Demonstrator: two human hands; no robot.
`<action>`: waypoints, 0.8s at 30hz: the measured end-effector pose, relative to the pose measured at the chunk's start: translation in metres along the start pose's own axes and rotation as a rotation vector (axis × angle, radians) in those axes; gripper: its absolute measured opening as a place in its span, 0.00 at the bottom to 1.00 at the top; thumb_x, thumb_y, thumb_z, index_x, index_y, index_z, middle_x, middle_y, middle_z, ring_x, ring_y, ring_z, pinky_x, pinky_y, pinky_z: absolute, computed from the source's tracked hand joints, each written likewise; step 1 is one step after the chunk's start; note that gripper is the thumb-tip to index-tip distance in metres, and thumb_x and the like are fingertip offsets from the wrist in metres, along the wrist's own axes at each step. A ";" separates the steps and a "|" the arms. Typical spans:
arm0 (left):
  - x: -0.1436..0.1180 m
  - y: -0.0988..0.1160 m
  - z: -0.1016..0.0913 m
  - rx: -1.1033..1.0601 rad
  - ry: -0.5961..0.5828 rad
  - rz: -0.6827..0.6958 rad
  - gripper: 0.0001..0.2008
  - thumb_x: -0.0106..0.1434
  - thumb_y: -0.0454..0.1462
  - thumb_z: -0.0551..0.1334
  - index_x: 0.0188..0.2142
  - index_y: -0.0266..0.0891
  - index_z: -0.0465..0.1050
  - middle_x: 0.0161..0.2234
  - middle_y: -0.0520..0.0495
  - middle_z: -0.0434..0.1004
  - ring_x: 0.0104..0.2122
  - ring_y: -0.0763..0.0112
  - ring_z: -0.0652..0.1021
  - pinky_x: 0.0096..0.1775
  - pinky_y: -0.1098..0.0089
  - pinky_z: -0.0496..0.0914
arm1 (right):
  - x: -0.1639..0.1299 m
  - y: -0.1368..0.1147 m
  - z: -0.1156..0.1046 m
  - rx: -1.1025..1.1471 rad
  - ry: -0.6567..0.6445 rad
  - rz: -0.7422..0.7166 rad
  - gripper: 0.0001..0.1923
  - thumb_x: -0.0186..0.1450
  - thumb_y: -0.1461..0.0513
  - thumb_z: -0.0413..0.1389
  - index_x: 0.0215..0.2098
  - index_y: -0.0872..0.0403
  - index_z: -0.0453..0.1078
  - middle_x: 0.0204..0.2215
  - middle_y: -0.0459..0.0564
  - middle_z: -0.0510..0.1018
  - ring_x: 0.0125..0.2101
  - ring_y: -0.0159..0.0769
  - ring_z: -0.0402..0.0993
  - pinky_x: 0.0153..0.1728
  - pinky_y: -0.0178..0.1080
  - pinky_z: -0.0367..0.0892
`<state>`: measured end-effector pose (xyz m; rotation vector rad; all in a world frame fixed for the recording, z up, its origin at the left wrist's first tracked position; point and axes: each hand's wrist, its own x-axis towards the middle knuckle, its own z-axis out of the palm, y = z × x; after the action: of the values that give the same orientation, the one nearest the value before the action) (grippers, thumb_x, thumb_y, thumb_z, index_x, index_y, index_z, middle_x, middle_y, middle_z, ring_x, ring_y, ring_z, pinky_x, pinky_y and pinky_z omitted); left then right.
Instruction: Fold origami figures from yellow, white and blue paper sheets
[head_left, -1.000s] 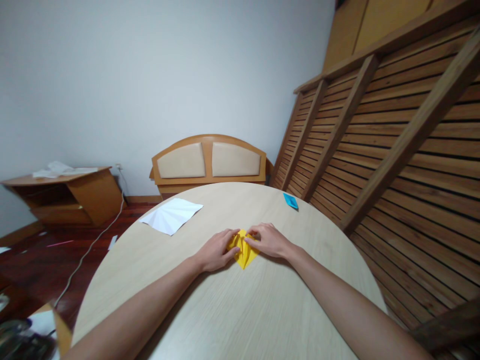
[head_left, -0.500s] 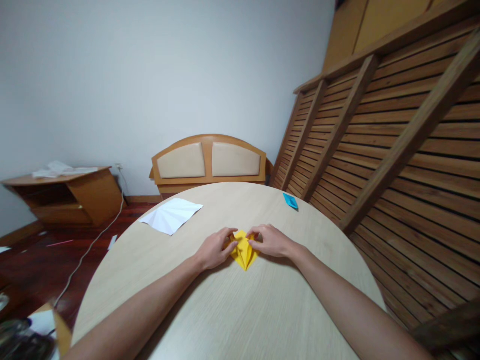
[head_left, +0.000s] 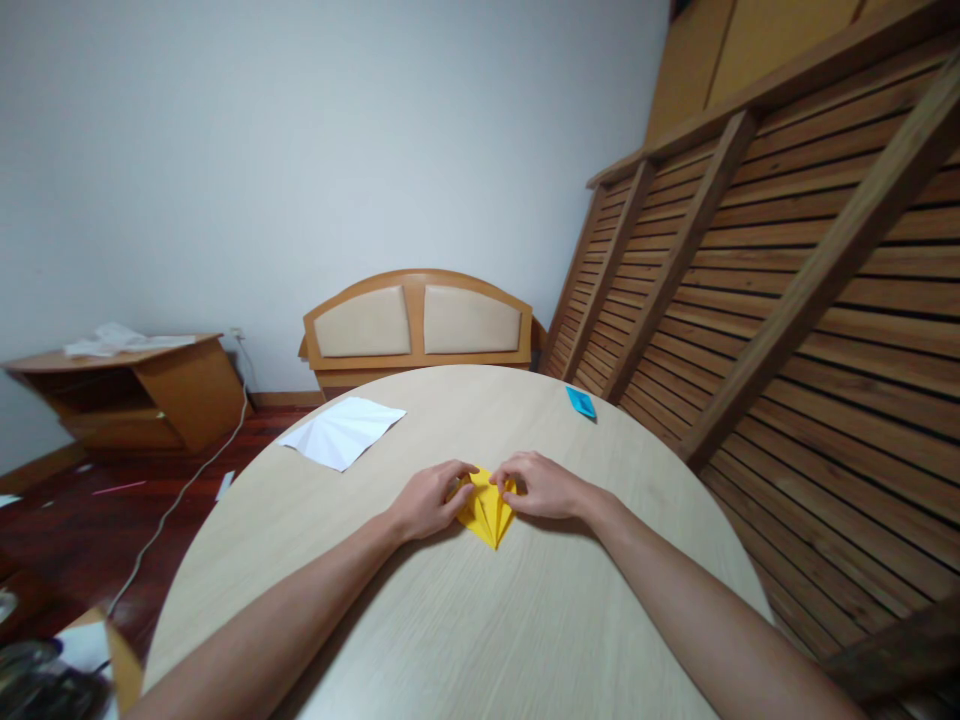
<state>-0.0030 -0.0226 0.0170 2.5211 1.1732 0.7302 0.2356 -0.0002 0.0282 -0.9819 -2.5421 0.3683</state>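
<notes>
Paper clutter is lying on the low wooden cabinet (head_left: 135, 385) far off to the left of the room, and a white cable (head_left: 187, 490) is trailing across the dark floor beside it. Nearer, a creased white sheet (head_left: 343, 429) is resting at the far left edge of the round table (head_left: 480, 620), partly overhanging the rim and well apart from the hands. Moving toward the middle, the left hand (head_left: 429, 500) is lying knuckles-up on the tabletop with its fingers curled, the thumb and forefinger pinching the left flap of the folded yellow paper (head_left: 487, 512). That paper is sitting flat near the table's centre, directly between the two hands and touching both; it is shaped like a narrow kite, with its long axis running from the far side toward the person and its sharp tip pointing at the near edge. Both hands are gripping at its far, wider end, so the pointed near end is lying free and uncovered. The right hand (head_left: 544, 487) is mirroring the left, fingers bent and fingertips pressing on the right flap; neither hand is clearly nearer, as both are meeting over the centre crease. Further right, a small blue paper (head_left: 581, 402) is lying at the far right edge, well apart, with slatted wooden panels (head_left: 787, 300) leaning beyond the table.
</notes>
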 end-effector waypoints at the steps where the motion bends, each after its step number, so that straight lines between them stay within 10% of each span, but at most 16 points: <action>1: 0.000 0.000 0.000 0.003 -0.004 -0.002 0.13 0.69 0.41 0.51 0.45 0.40 0.70 0.42 0.45 0.79 0.41 0.64 0.78 0.44 0.67 0.69 | 0.000 0.000 0.000 0.007 0.000 0.003 0.09 0.59 0.65 0.57 0.37 0.54 0.76 0.37 0.51 0.80 0.39 0.39 0.75 0.45 0.38 0.64; 24: -0.001 -0.005 0.002 0.022 0.034 -0.046 0.05 0.64 0.39 0.56 0.36 0.40 0.67 0.33 0.48 0.77 0.32 0.67 0.76 0.35 0.70 0.66 | -0.002 -0.004 -0.005 0.065 0.037 0.149 0.04 0.61 0.67 0.52 0.34 0.54 0.65 0.30 0.46 0.75 0.29 0.32 0.67 0.31 0.33 0.57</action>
<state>-0.0060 -0.0198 0.0130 2.4998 1.2533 0.7550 0.2373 -0.0039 0.0337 -1.1458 -2.4151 0.4675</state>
